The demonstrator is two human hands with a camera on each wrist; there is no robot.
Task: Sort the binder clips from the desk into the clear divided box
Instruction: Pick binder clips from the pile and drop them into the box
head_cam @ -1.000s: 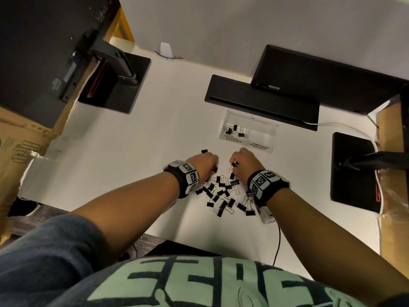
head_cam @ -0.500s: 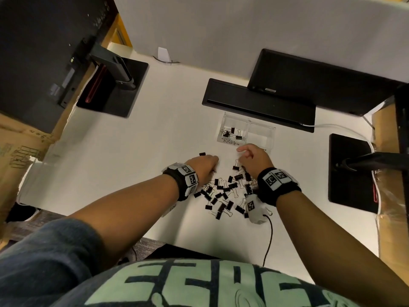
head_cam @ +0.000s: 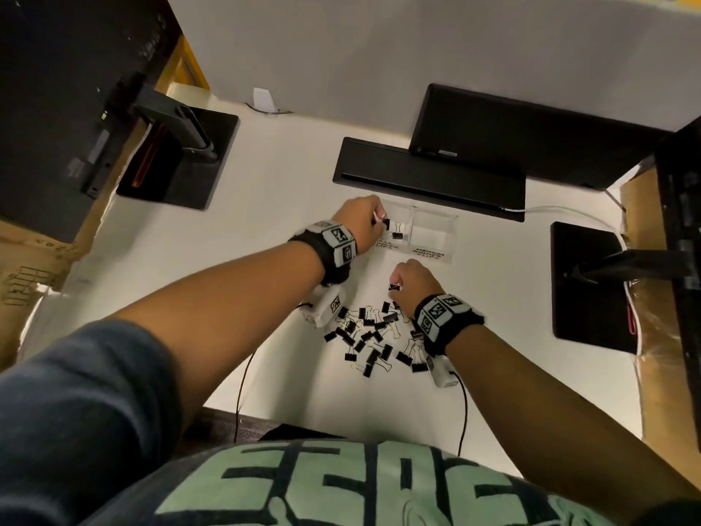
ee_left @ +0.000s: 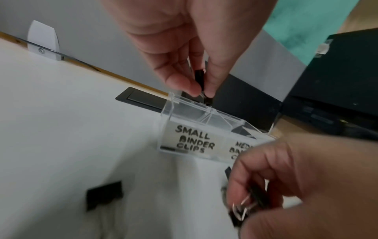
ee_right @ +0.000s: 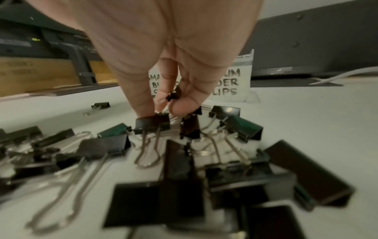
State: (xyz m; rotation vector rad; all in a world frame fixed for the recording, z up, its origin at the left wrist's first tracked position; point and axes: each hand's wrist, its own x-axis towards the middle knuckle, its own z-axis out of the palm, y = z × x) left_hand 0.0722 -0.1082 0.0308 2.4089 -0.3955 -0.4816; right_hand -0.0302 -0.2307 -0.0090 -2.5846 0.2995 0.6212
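The clear divided box (head_cam: pixel 432 256) stands on the white desk, its front labelled small and medium binder clips (ee_left: pixel 192 142). My left hand (head_cam: pixel 379 220) pinches a small black binder clip (ee_left: pixel 199 79) just above the small compartment, where another clip (head_cam: pixel 397 232) lies. The medium compartment looks empty. My right hand (head_cam: pixel 394 285) is at the far edge of the pile of black clips (head_cam: pixel 370 337) and pinches a small clip (ee_right: pixel 173 95) between thumb and fingers. The same right hand (ee_left: pixel 286 177) shows low in the left wrist view.
A black keyboard tray (head_cam: pixel 428 180) and a laptop (head_cam: pixel 531 138) lie right behind the box. Monitor bases stand at the left (head_cam: pixel 178 157) and right (head_cam: pixel 588 286). One stray clip (ee_left: pixel 104 194) lies left of the pile. Wrist-camera cables run off the near desk edge.
My left hand left the pile and carried a clip forward to the box's small compartment. My right hand came back from the box to the pile and pinched another clip.
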